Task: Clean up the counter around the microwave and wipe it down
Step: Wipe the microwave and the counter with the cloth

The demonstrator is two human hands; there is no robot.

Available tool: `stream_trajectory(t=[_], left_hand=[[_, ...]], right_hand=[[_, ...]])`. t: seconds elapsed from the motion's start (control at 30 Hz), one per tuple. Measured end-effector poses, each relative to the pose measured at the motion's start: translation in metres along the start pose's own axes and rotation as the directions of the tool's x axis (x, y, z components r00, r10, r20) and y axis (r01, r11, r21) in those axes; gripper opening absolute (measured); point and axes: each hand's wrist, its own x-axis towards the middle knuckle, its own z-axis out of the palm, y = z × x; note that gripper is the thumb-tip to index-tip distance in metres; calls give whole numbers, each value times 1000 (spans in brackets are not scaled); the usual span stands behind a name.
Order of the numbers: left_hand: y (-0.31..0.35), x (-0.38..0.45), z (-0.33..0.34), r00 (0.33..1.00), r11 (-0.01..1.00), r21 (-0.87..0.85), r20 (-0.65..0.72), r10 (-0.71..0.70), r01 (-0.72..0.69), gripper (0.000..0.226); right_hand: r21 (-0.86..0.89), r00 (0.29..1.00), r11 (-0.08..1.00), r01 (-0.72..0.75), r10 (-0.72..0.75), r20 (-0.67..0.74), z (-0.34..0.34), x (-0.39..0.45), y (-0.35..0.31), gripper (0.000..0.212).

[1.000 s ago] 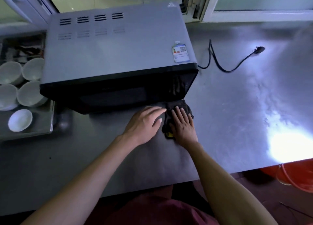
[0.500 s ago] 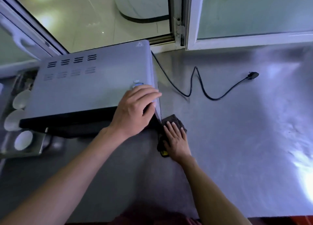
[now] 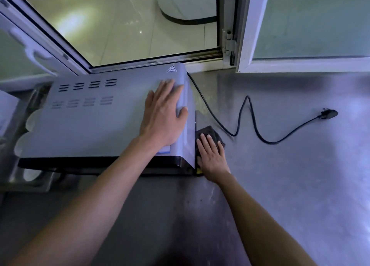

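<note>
Ideally the flat right hand [image 3: 212,157] presses the dark cloth [image 3: 210,132] along the microwave [image 3: 100,125] base while the open left hand [image 3: 163,116] steadies its top.

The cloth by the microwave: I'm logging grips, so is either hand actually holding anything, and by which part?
Nothing is gripped. The right hand presses flat on the dark cloth on the counter; the left hand rests open on the microwave top.

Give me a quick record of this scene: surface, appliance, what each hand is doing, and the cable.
surface: grey metal counter
appliance: grey metal microwave, vents on top
left hand: flat on the microwave's top, near its right edge
right hand: fingers straight, pressing dark cleaning cloth on counter beside microwave
cable: black power cord, unplugged, lying loose on counter
</note>
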Motion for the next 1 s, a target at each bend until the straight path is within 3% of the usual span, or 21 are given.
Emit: stream_trajectory(t=[0.3,0.53,0.7,1.0], left_hand=[[0,-1,3,999,1000,2,23,-29,29,60],[-1,0,2,1000,1000,-2,8,-25,25,59],[0,-1,2,1000,1000,-11,-13,-23,23,58],[0,-2,2,998,998,-35,27,-49,50,58]], right_hand=[[-13,1000,1000,-9,10,24,-25,109,31,62],[5,999,1000,-6,6,44,-29,129,35,63],[-25,998,999,24,-23,60,-16,81,25,68],[17,994,996,84,-83,-68,21,-78,-14,60]])
